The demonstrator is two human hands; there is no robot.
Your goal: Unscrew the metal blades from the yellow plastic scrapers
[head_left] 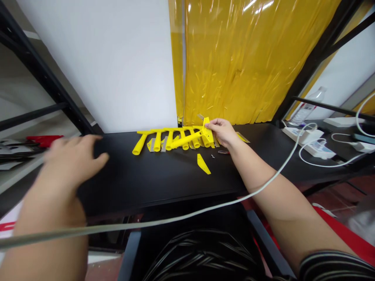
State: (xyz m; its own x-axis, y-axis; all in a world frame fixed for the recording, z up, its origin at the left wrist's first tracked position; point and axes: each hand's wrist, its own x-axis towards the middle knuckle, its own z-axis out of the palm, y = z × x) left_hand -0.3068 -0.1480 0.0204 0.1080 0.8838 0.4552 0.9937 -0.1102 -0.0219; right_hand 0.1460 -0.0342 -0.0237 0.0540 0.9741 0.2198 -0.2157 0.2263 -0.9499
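Note:
My right hand point(222, 130) pinches the head end of a yellow plastic scraper point(187, 139), whose tubular handle slants down to the left. Beneath and behind it, several similar yellow tubular-handled tools point(157, 141) stand in a row along the back of the black table. Bits of grey metal blade point(152, 144) show between them. A loose flat yellow plate point(203, 164) with a slanted end lies in front of the row. Near my right wrist is a small red-and-metal tool point(224, 152). My left hand point(68, 160), blurred, hovers over the table's left end, fingers spread, holding nothing.
A white cable point(187, 216) crosses in front of me, above my lap. White power strips point(310, 142) and a clear bottle point(307, 105) are on the right. Behind the black table point(164, 179) stand a white panel point(117, 66) and a yellow plastic curtain point(234, 58). Black frame posts flank both sides.

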